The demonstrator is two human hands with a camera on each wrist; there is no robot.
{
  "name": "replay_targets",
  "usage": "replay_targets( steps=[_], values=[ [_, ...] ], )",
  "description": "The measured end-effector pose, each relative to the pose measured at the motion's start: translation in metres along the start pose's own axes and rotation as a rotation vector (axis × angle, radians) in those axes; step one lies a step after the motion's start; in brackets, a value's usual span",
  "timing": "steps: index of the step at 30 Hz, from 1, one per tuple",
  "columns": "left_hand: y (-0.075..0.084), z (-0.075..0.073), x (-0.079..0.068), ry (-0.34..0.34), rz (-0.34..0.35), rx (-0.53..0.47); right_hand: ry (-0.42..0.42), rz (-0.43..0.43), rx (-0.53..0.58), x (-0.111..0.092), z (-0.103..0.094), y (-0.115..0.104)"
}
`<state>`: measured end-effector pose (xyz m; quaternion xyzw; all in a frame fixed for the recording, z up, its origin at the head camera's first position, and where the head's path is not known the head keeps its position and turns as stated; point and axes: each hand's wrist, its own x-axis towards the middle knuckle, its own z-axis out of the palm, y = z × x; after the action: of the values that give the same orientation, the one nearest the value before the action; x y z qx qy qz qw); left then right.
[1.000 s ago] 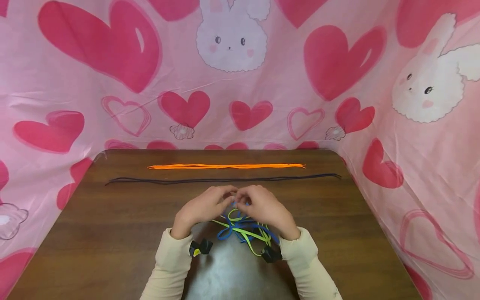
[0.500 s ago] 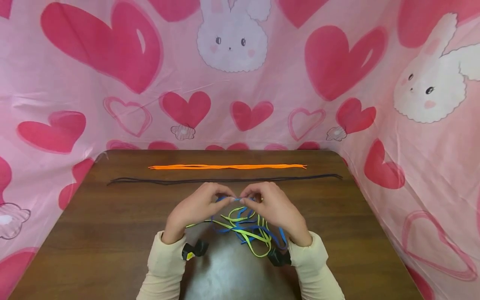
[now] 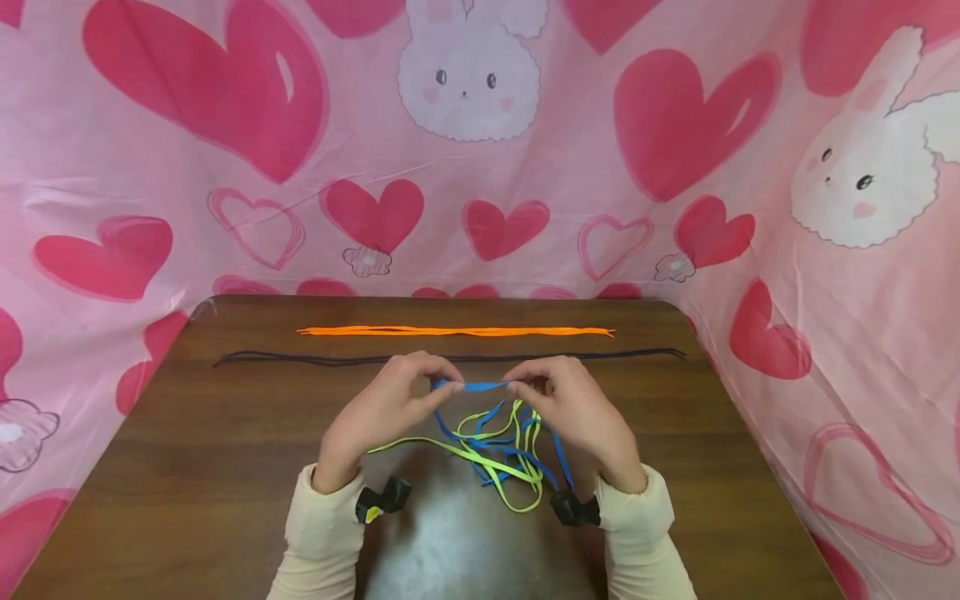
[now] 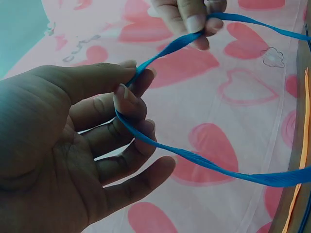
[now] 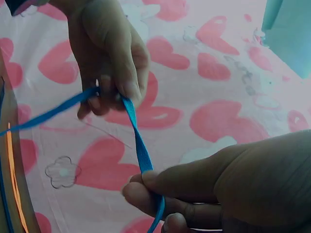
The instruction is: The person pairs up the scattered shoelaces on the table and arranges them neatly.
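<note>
A flat blue shoelace [image 3: 483,387] is stretched between my two hands above the table. My left hand [image 3: 393,408] pinches it between thumb and index finger, and the other fingers curve loosely, as the left wrist view shows. My right hand [image 3: 573,408] pinches the same blue lace [image 5: 140,145] a short way along. From both hands the lace hangs down into a tangle with a yellow-green shoelace [image 3: 525,492] lying below on the table. In the left wrist view one length of the blue lace [image 4: 209,166] trails off toward the right edge.
Orange shoelaces [image 3: 457,332] lie straight across the back of the brown wooden table [image 3: 187,467]. Just in front of them runs a dark pair of laces [image 3: 300,360], partly behind my hands. A pink cloth [image 3: 570,167] with hearts and rabbits hangs around the table.
My hands have moved apart from nearly touching and a little farther forward, drawing a short stretch of blue lace taut between them. The blue loop over the tangle has come out.
</note>
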<state>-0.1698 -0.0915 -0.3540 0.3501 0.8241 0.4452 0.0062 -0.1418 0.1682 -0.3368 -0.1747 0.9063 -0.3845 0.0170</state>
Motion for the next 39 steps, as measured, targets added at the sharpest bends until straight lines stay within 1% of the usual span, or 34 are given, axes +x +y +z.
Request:
replay_targets(
  steps=[5, 8, 13, 17, 20, 24, 30, 32, 35, 39],
  values=[
    [0.004, -0.003, -0.001, -0.005, -0.028, 0.043, 0.063, 0.028, -0.001, -0.002, -0.008, 0.004],
    [0.006, -0.006, -0.003, -0.011, -0.048, 0.077, 0.111, 0.026, 0.011, -0.003, -0.013, 0.006],
    [0.008, -0.008, -0.003, -0.008, -0.049, 0.108, 0.185, 0.027, 0.025, -0.002, -0.022, 0.013],
    [0.008, -0.006, -0.004, -0.021, -0.064, 0.128, 0.211, 0.038, 0.014, -0.002, -0.027, 0.021],
    [0.008, -0.006, -0.007, -0.030, -0.074, 0.159, 0.220, 0.026, -0.009, -0.002, -0.031, 0.027],
    [0.006, -0.008, -0.014, -0.040, -0.068, 0.183, 0.233, 0.032, -0.041, -0.006, -0.038, 0.036],
    [0.004, -0.014, -0.031, -0.056, -0.041, 0.199, 0.255, 0.096, -0.096, -0.016, -0.049, 0.047],
    [0.004, -0.017, -0.037, -0.055, -0.044, 0.210, 0.253, 0.111, -0.110, -0.018, -0.051, 0.051],
    [0.002, -0.022, -0.046, -0.054, -0.052, 0.219, 0.239, 0.126, -0.146, -0.023, -0.055, 0.056],
    [0.000, -0.031, -0.057, -0.070, -0.055, 0.183, 0.198, 0.147, -0.200, -0.029, -0.061, 0.062]
  ],
)
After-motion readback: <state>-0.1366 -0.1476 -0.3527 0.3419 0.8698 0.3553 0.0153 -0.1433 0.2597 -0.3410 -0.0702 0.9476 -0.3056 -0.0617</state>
